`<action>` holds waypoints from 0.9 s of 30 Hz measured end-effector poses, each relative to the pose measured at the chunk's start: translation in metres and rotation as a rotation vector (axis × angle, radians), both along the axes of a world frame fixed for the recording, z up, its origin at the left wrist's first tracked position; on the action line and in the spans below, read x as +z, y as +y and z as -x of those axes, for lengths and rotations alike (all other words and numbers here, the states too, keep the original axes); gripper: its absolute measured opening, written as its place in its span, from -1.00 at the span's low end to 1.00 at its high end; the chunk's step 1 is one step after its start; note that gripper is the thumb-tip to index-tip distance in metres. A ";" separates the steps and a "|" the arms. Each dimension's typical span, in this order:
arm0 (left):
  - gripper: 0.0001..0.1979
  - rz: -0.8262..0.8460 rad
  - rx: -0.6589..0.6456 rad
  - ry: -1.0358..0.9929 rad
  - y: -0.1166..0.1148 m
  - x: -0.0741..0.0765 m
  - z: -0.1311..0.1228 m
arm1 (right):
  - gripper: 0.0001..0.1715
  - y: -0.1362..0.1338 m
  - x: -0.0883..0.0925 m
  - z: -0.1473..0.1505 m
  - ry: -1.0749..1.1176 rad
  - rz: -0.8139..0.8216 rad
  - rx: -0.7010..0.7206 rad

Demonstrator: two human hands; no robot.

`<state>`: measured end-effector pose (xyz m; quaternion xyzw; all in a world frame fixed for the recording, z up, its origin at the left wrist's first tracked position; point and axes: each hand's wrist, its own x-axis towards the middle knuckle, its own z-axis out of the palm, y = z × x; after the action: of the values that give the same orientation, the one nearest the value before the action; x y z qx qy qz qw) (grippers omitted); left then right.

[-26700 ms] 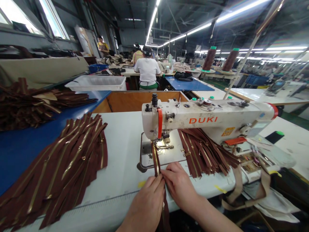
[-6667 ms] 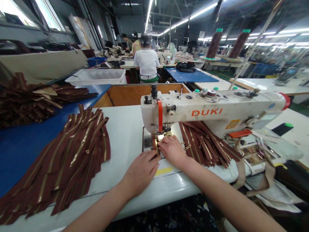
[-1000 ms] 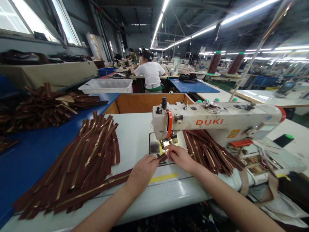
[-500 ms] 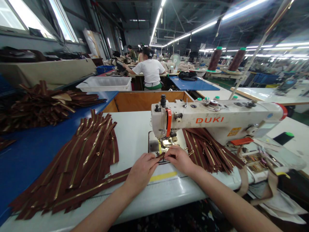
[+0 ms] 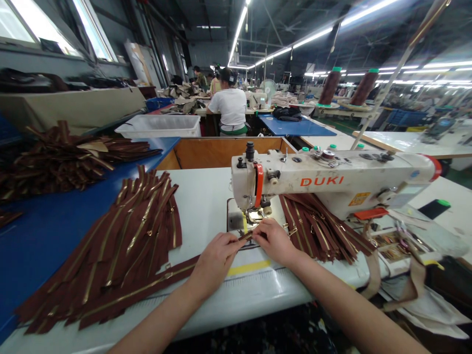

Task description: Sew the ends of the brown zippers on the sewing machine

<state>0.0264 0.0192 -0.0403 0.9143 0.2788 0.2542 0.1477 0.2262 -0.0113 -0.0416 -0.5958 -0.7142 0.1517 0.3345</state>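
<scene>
Fluorescent tubes (image 5: pixel 239 30) run above a dim workshop, where a person in a white shirt (image 5: pixel 228 109) is seen from behind, well beyond a pale counter (image 5: pixel 204 201). On it stands a white sewing machine (image 5: pixel 280 179) marked DUKI, with 2 brown thread cones (image 5: pixel 329 87) raised behind. Brown zippers lie in 2 groups: a broad left pile (image 5: pixel 129 241) and a smaller right pile (image 5: pixel 317 228), partly under the machine's arm. Between them, the left hand (image 5: pixel 216 258) grips 1 zipper strip (image 5: pixel 177 270) and the right hand (image 5: pixel 273 240) pinches its end, just in front of the needle area (whether it touches the plate cannot be told). Yellow tape (image 5: pixel 249 268) lies just nearer the wearer.
</scene>
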 end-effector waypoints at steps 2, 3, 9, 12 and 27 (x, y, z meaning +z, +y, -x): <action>-0.67 -0.041 -0.007 0.032 0.000 -0.001 0.000 | -0.86 0.000 -0.001 0.001 -0.009 -0.008 -0.021; -0.66 -0.064 -0.006 0.053 0.000 -0.002 0.000 | -0.86 0.001 -0.002 0.002 -0.014 -0.014 -0.028; -0.62 -0.179 0.010 0.256 -0.003 -0.001 -0.003 | -0.88 0.002 -0.004 0.002 -0.064 -0.028 -0.017; -0.60 -0.208 0.023 0.332 -0.004 0.000 -0.004 | -0.88 0.002 -0.003 0.002 -0.070 -0.034 -0.016; -0.64 -0.106 0.012 0.494 -0.004 0.016 -0.016 | -0.86 0.001 0.003 0.008 -0.209 0.005 -0.036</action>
<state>0.0419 0.0155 -0.0239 0.9534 0.2982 0.0382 0.0254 0.2183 -0.0099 -0.0388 -0.6217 -0.7341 0.0845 0.2596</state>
